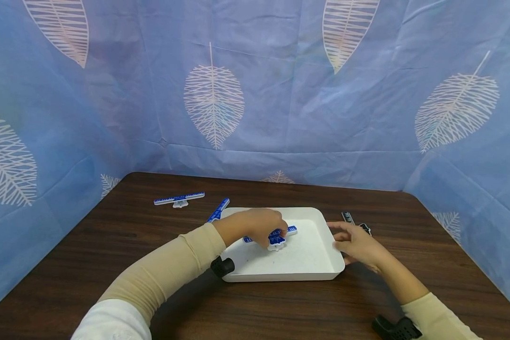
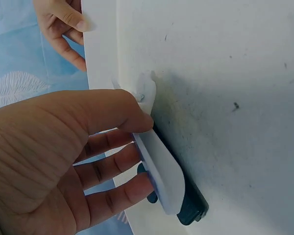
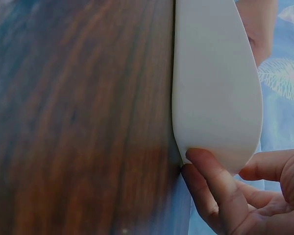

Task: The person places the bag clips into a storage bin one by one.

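A person's left hand (image 1: 263,225) pinches a blue-and-white clip (image 1: 276,238) inside a white tray (image 1: 280,277) on a wooden table (image 1: 306,311), the grip narrow around it. Seen from the left wrist, the thumb presses one face of the clip and the fingers back the other, with the pale end of the clip reaching beyond the fingertips; a dark bar (image 2: 195,208) shows just beside it, though whether the two touch cannot be told. The right hand (image 1: 359,244) holds the tray's right end, thumb and fingers against rim and outer wall. Beyond the tray's left side lie a second blue clip (image 1: 218,210) and, farther off, a third blue clip (image 1: 179,199); a black-and-white clip (image 1: 347,217) lies behind the right hand.
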The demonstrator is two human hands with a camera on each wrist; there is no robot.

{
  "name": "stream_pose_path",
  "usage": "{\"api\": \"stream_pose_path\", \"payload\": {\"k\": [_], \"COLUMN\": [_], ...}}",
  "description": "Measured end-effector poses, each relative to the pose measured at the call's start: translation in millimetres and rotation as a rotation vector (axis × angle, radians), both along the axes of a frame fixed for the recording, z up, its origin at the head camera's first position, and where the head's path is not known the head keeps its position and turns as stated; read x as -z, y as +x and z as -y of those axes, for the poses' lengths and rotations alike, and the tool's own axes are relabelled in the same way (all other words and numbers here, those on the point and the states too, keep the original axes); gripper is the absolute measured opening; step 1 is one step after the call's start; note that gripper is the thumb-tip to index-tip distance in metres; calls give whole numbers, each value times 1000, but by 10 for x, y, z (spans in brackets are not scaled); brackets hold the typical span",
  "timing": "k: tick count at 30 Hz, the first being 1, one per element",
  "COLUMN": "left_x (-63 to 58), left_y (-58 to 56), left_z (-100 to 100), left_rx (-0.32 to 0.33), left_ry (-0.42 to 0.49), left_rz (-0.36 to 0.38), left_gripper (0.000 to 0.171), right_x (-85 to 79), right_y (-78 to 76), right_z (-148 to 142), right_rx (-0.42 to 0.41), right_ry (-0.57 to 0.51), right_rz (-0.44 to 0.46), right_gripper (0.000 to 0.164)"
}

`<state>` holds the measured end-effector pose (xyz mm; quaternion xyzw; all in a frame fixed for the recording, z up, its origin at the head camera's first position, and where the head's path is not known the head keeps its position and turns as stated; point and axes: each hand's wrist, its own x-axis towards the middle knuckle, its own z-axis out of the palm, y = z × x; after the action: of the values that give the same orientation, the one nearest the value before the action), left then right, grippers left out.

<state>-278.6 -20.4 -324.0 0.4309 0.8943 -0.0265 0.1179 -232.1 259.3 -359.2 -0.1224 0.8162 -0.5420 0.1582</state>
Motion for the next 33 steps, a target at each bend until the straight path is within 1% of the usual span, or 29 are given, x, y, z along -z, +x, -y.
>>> {"api": "stream_pose_path", "payload": {"k": [11,16,22,29,33], "left_x": [-6,-6,5,-24,-31], "left_y": [22,15,8,25,16], "left_z": [-7,-7,5,13,32], "left_rx": [-28,-28,-34,-64,-57], "left_ry": [-2,-1,19,41,63], "left_rz": [27,29,39,46,26], "left_gripper": [43,43,45,48,44], "right_x": [-5,-8,0,-1,-6], "right_y": [9,14,11,10,11], "right_z": [-4,-6,-3,7,10], "right_rx": [4,0,1,-3,-3], "right_ry": [6,2,7,4,2], "right_rz": [-7,-9,-6,-7,-3], "right_gripper": [60,60,60,59,59]}}
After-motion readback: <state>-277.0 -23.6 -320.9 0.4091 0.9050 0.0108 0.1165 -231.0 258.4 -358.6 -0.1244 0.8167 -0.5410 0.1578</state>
